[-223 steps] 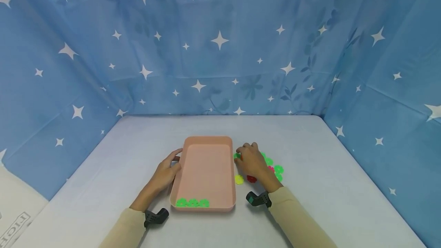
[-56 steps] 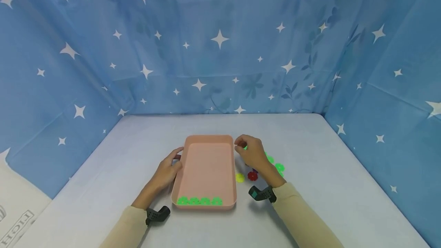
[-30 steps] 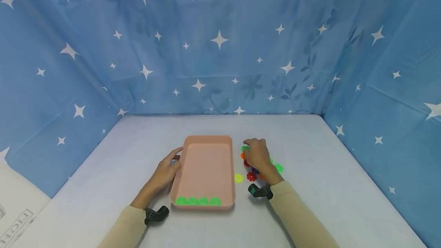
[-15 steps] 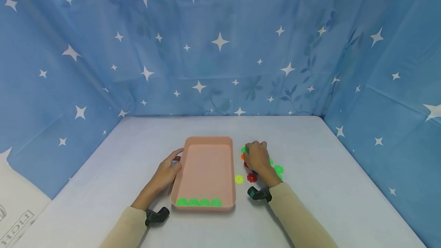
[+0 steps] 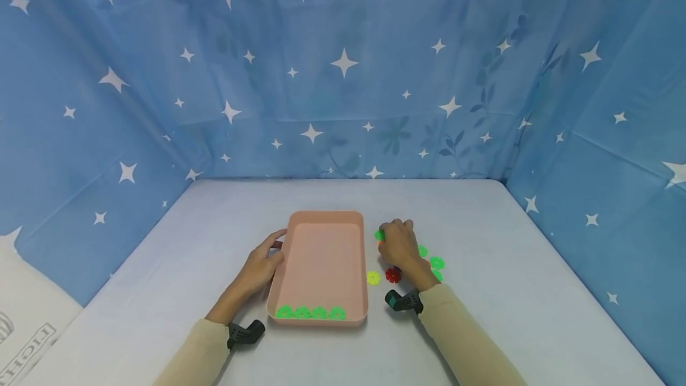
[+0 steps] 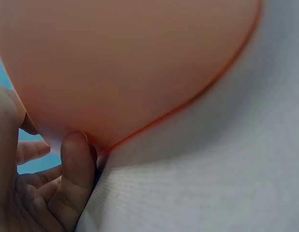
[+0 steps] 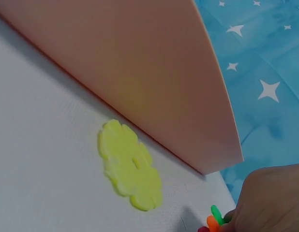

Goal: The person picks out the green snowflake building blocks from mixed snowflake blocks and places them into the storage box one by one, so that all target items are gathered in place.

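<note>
My left hand (image 5: 258, 267) holds the left wall of a pink tray (image 5: 324, 215). In the left wrist view a fingertip (image 6: 77, 152) presses the wall's outer face near its bottom edge. My right hand (image 5: 401, 248), fingers bent, is down among small flower-shaped pieces right of the tray. A green piece (image 5: 379, 235) shows at its fingers; the right wrist view has green (image 7: 216, 212), orange (image 7: 212, 224) and red bits by the fingertips. Whether it pinches one I cannot tell. Several green flower pieces (image 5: 302, 313) line the tray's near end.
A yellow flower piece (image 5: 373, 278) lies close to the tray's right wall, a dark red one (image 5: 393, 275) beside it. Other green pieces (image 5: 437, 262) lie right of my right wrist. Blue star-patterned curtains (image 5: 343, 136) enclose the white table (image 5: 241, 207) at the back and sides.
One more green piece is in the tray's row than in the oldest frame. My right hand has moved right from the tray's edge and lowered onto the pieces. My left hand stays put.
</note>
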